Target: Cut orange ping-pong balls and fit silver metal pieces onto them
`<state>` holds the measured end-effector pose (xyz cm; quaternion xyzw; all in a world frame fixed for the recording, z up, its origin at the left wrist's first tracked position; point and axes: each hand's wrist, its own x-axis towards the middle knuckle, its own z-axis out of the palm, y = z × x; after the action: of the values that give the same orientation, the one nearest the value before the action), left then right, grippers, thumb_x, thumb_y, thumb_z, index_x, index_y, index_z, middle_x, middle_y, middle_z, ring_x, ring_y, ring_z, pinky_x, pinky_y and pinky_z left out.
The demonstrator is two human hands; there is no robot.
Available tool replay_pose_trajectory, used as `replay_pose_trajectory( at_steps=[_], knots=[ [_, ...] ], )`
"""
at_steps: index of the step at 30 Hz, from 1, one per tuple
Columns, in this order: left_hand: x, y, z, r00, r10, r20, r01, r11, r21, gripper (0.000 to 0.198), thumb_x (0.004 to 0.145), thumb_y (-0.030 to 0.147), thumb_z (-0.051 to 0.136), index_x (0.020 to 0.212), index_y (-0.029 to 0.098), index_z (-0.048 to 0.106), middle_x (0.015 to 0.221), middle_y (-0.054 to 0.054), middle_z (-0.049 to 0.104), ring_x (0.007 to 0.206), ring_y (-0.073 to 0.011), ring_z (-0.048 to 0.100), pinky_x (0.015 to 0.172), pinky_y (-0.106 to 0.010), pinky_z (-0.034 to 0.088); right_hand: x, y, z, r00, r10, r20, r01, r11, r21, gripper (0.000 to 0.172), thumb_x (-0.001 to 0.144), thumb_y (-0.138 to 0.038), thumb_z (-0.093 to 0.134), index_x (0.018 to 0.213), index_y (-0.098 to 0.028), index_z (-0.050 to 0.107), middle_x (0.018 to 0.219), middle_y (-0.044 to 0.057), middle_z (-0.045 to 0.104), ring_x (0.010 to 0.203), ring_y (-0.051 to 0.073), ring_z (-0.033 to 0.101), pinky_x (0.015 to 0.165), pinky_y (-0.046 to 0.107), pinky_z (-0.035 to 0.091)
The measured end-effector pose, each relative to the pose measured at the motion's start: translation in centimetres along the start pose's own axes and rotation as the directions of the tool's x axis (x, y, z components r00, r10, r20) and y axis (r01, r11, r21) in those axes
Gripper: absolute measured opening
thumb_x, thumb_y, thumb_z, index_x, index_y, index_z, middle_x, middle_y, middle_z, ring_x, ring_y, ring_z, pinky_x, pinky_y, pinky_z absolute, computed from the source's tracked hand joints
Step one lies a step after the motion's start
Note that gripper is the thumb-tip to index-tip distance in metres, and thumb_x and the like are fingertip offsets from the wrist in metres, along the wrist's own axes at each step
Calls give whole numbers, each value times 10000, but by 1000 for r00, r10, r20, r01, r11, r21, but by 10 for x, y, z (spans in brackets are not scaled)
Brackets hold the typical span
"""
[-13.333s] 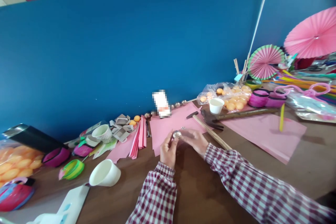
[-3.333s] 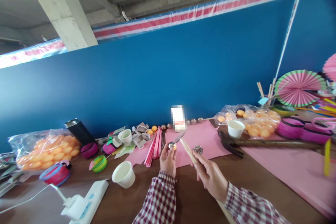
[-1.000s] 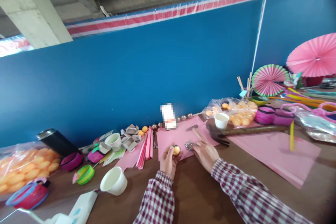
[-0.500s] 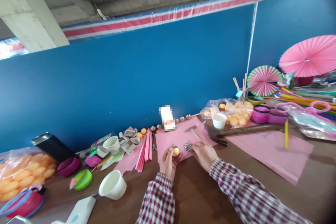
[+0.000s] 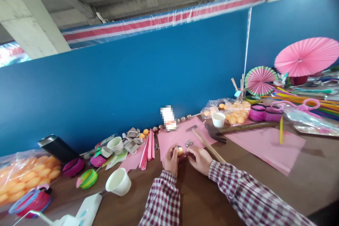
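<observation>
My left hand (image 5: pixel 171 160) is closed around a small orange ball (image 5: pixel 180 150), held just above the brown table. My right hand (image 5: pixel 199 159) sits close beside it, fingertips pinched toward the ball; what they pinch is too small to name. A small silver sequin cluster (image 5: pixel 189 143) lies on the pink paper sheet (image 5: pixel 174 138) just beyond my fingers. A thin wooden stick (image 5: pixel 209 146) lies on the table to the right of my right hand. Both sleeves are red and white check.
A hammer (image 5: pixel 238 129) lies right of the stick, by a white cup (image 5: pixel 218 119) and a bag of orange balls (image 5: pixel 234 111). Another white cup (image 5: pixel 118 182) lies tipped at left. Folded pink paper (image 5: pixel 148 146), tape rolls (image 5: pixel 261 113) and pink fans (image 5: pixel 304 56) line the blue wall.
My right hand has let go of the stick, which now lies on the table, and has closed in on the ball in my left hand. The sequin cluster lies on the pink paper.
</observation>
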<state>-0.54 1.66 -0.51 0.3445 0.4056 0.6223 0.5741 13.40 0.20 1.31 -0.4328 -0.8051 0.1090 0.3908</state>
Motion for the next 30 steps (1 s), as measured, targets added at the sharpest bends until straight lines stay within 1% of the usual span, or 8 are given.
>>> replay_pose_trajectory(
  at_steps=[2, 4, 7, 11, 16, 25, 30],
  knots=[
    [0, -1, -1, 1000, 11, 4, -11, 1000, -4, 339, 667, 329, 611, 945, 145, 545, 809, -47, 583, 625, -118, 594, 586, -268, 523, -2, -3, 3, 1000, 7, 1, -7, 999, 35, 118, 696, -96, 451, 729, -181, 525, 701, 13, 572, 655, 127, 518, 608, 225, 385],
    [-1, 0, 0, 1000, 24, -15, -25, 1000, -19, 340, 662, 329, 616, 937, 143, 546, 807, -46, 582, 626, -117, 593, 588, -265, 522, -4, -5, 5, 1000, 23, 3, -23, 997, 72, 120, 693, -99, 450, 725, -180, 533, 710, 15, 580, 662, 129, 526, 616, 227, 392],
    [-1, 2, 1, 998, 44, -54, -46, 998, -33, 318, 655, 313, 626, 906, 131, 557, 815, -54, 582, 624, -104, 585, 580, -247, 519, -5, -5, 6, 997, 71, 1, -70, 987, 144, 113, 705, -127, 451, 731, -180, 548, 703, 13, 591, 636, 126, 534, 605, 227, 402],
    [0, 2, 3, 994, 63, -84, -65, 998, -25, 278, 664, 309, 617, 871, 130, 563, 812, -54, 576, 633, -100, 580, 600, -263, 524, -5, -4, 8, 991, 129, -20, -123, 971, 206, 115, 731, -179, 448, 721, -181, 562, 692, 15, 603, 630, 129, 548, 605, 231, 413],
    [2, -1, 4, 987, 105, -122, -103, 994, 24, 241, 685, 303, 591, 859, 140, 564, 824, -47, 565, 669, -103, 577, 616, -275, 529, -5, -4, 9, 987, 155, -29, -146, 966, 212, 123, 727, -183, 454, 729, -182, 577, 688, 16, 617, 624, 130, 559, 606, 233, 422],
    [-5, -4, 5, 978, 163, -133, -145, 981, 132, 247, 669, 305, 591, 850, 138, 574, 788, -38, 580, 638, -113, 578, 578, -272, 524, -10, -3, 4, 986, 167, -16, -159, 961, 225, 131, 727, -208, 463, 719, -176, 590, 685, 12, 628, 628, 130, 572, 595, 226, 423],
    [-8, -3, 9, 966, 187, -178, -162, 976, 146, 259, 639, 301, 616, 831, 129, 592, 742, -38, 589, 596, -110, 568, 541, -254, 511, -11, 1, 4, 989, 146, 23, -147, 968, 203, 142, 740, -217, 463, 763, -178, 597, 758, 24, 642, 697, 141, 587, 656, 239, 432]
  ],
)
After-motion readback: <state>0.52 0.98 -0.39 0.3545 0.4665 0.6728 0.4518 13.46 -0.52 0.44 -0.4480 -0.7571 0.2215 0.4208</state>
